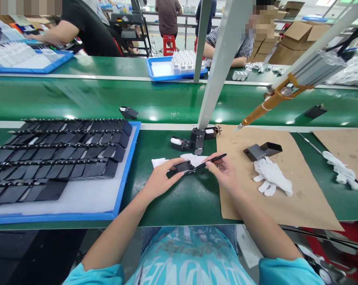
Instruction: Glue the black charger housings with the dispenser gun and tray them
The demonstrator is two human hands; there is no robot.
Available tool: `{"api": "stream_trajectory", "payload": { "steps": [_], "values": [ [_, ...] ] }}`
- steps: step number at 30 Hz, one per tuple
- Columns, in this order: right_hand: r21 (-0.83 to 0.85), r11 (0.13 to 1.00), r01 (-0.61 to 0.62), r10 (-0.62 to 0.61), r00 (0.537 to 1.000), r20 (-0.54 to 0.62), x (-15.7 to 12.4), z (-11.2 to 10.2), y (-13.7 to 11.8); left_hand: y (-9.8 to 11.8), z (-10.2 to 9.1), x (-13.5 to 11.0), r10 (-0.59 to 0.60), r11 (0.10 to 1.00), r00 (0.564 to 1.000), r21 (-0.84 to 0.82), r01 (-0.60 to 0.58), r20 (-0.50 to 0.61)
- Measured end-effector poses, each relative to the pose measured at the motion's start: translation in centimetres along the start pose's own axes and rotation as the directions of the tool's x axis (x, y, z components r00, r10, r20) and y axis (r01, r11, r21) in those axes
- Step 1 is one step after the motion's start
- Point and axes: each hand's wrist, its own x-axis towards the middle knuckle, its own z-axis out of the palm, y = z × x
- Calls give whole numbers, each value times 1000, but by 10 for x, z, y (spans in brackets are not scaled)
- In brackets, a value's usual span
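Over the green bench, my left hand [160, 179] grips a small black box-shaped housing [183, 166] between thumb and fingers. My right hand [224, 173] pinches a slim black tool like tweezers [216, 158], its far end against the housing. Fine detail where they meet is too small to make out. White cloth [194, 159] lies on the bench just behind both hands. Beyond it sit several black housings [199, 141], some with white parts inside.
To the left, a blue-rimmed tray [130, 158] holds rows of black housings. Brown paper [235, 198] on the right bears white gloves [272, 176] and two black hollow cases [263, 150]. An orange-brown electric screwdriver [265, 107] hangs above. A metal post [217, 71] rises ahead; people work beyond.
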Motion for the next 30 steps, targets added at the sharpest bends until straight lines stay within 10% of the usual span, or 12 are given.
{"api": "stream_trajectory", "payload": {
  "steps": [6, 14, 24, 30],
  "values": [
    [93, 987, -133, 137, 990, -42, 14, -6, 7, -2, 1, 1, 26, 1000, 999, 14, -25, -28],
    [-518, 855, -4, 202, 923, 327, 11, 9, 4, 4, 11, 6, 93, 988, 993, 130, -83, -75],
    [-851, 488, -195, 157, 978, -134, 25, -32, -4, 12, 12, 29, 64, 981, 991, 174, -84, 119],
    [-892, 414, -182, 150, 980, -130, 26, -36, -4, 8, 26, 26, 79, 974, 994, 208, -94, 78]
  ]
}}
